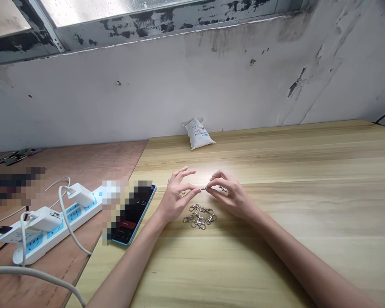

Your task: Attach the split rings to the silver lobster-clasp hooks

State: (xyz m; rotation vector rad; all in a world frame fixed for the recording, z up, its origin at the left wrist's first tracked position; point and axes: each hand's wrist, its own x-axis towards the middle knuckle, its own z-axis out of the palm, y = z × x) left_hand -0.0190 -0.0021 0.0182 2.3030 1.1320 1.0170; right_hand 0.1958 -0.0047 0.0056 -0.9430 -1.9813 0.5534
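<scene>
My left hand (178, 194) and my right hand (229, 194) meet above the wooden table. Between their thumbs and forefingers they pinch a thin, small silvery metal piece (203, 188), seen nearly edge-on, perhaps a key ring. The other fingers of my left hand are lifted and spread; those of my right are curled. Just below lies a loose pile of silvery swivel snap hooks (199, 217), several with rings attached. More metal clasps (223, 188) show behind my right fingers; whether that hand touches them I cannot tell. Something small and metallic (182, 193) is partly hidden behind my left hand.
A phone (141, 218) lies left of my left forearm, partly blurred out. Farther left, a white power strip (73, 214) carries chargers and cables on a lower reddish board. A white printed packet (199, 134) rests near the wall at the back.
</scene>
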